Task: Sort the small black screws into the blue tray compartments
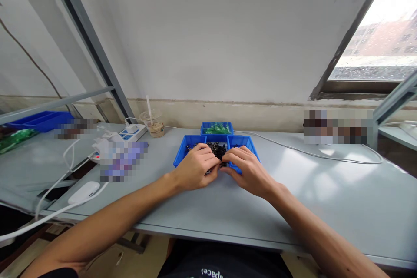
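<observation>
My left hand [197, 166] and my right hand [245, 167] meet over the front of a blue divided bin [181, 147] on the table. The fingers of both are pinched together, fingertips nearly touching. A small black part [223, 164] shows at the right fingertips; what the left fingers pinch is hidden. Between the hands, a heap of small dark parts [216, 148] fills the middle compartment. The side compartments are partly covered by my hands. Behind stands a smaller blue bin [202, 130] holding green pieces [217, 128].
A plastic cup with a straw [155, 127], a power strip [134, 133] and a white case [84, 193] with cables lie to the left. A white cable [312, 153] crosses the right side of the grey table [306, 221]. Metal posts [94, 47] rise at both sides.
</observation>
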A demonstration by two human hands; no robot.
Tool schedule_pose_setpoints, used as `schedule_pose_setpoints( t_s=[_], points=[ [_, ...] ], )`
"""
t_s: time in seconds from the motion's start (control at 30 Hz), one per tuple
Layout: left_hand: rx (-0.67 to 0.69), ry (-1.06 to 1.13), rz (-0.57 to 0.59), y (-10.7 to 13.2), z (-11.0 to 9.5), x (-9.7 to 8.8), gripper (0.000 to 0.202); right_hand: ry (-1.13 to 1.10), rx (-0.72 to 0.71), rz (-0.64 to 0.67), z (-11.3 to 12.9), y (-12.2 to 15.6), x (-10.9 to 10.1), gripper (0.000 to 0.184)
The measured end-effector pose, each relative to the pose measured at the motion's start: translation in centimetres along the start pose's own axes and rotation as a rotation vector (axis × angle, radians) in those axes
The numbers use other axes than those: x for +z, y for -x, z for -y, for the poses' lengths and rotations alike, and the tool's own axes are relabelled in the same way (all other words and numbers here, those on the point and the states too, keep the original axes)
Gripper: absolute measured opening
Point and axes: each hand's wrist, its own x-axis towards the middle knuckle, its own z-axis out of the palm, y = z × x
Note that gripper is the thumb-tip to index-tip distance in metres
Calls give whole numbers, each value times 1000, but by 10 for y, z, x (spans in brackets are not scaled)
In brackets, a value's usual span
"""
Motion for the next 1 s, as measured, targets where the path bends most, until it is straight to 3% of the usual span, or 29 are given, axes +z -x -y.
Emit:
schedule_pose_setpoints(
  t_s=[0.1,0.37,0.6,0.87,1.0],
  points=[
    [3,-5,2,0,1,0,21,-2,-20,-7,-1,1,1,12],
    [15,2,-11,-1,-1,0,21,24,-8,5,-1,0,2,26],
    [9,-8,-3,0,-1,-1,24,5,-21,0,0,0,0,12],
    [26,-11,-15,-2,-2,0,22,23,-3,22,0,0,2,25],
    [20,-14,-13,-1,-1,-1,21,16,7,19,1,0,0,19]
  ],
)
